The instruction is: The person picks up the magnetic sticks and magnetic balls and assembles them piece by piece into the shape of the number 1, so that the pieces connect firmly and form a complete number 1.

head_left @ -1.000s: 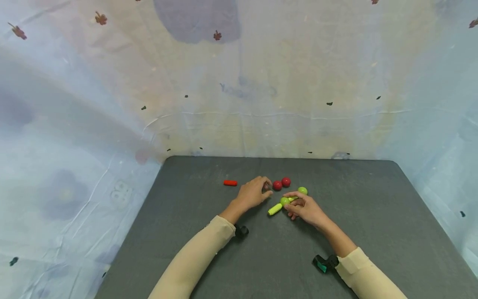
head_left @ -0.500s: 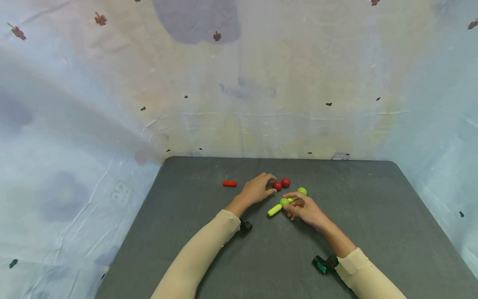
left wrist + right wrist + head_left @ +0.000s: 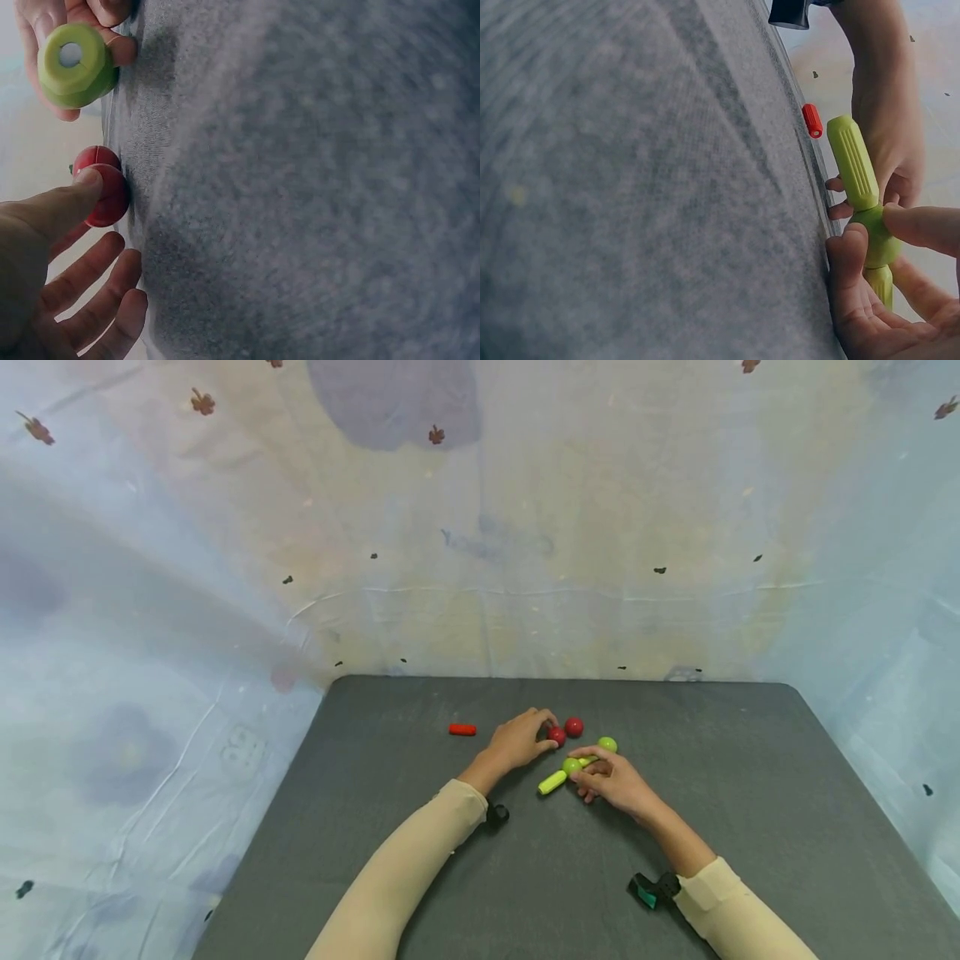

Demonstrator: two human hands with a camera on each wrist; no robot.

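Observation:
In the head view my left hand point(image 3: 516, 742) pinches a glossy red ball point(image 3: 557, 737) between thumb and fingers. A second red ball point(image 3: 573, 727) lies just beyond it to the right. The left wrist view shows the thumb on the nearer red ball point(image 3: 112, 201), other fingers spread below. My right hand point(image 3: 615, 782) grips a yellow-green stick-and-ball toy piece by its middle ball point(image 3: 877, 236), thumb and fingers around it. One ribbed green stick point(image 3: 853, 163) points away from that ball, another lies beneath the fingers. At the far end is another green ball point(image 3: 607, 744).
A short red stick point(image 3: 462, 729) lies left of my left hand on the dark grey table point(image 3: 390, 718). Behind the table's back edge hangs a patterned curtain point(image 3: 562, 510). Black wrist cameras point(image 3: 647, 890) hang below both wrists.
My left hand has moved right, from beside the red ball to a pinch on it. The right hand and the green piece have stayed in place.

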